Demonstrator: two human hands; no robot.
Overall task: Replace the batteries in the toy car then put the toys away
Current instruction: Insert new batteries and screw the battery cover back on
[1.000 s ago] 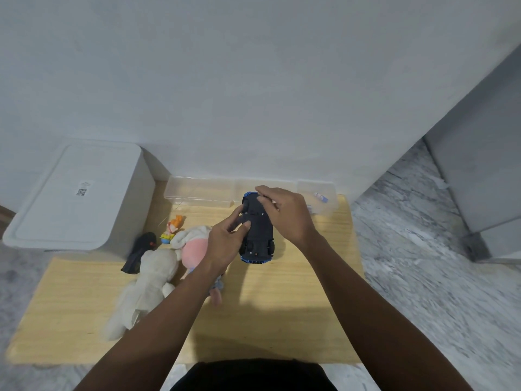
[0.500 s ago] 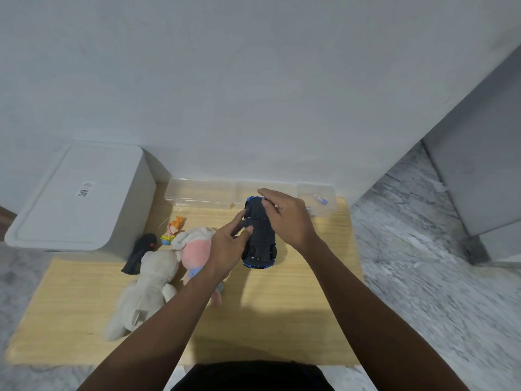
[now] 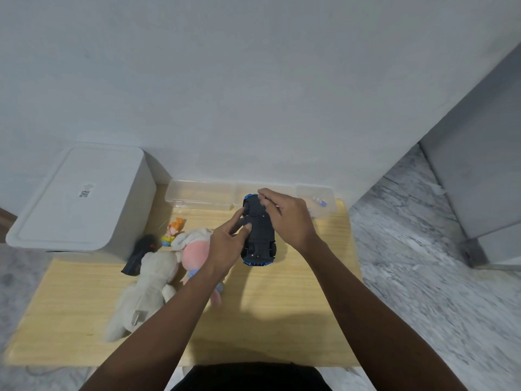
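Observation:
A blue toy car (image 3: 260, 241) is held upside down above the wooden table (image 3: 282, 306), its black underside facing me. My left hand (image 3: 225, 246) grips the car's left side, thumb resting on the underside. My right hand (image 3: 287, 218) holds the car's far end and right side, its fingertips pinched at the front of the underside; whether they hold a small tool or part I cannot tell. A battery (image 3: 320, 201) lies in a small clear container (image 3: 327, 204) at the back right.
A white lidded bin (image 3: 81, 198) stands at the table's back left. A long clear tray (image 3: 200, 194) sits against the wall. A white plush (image 3: 143, 294), a pink plush (image 3: 194, 253), a small orange-haired figure (image 3: 173, 231) and a black remote (image 3: 139, 253) lie left of the car.
Both hands and the car stay in nearly the same place. My right fingers have shifted slightly toward the car's far end.

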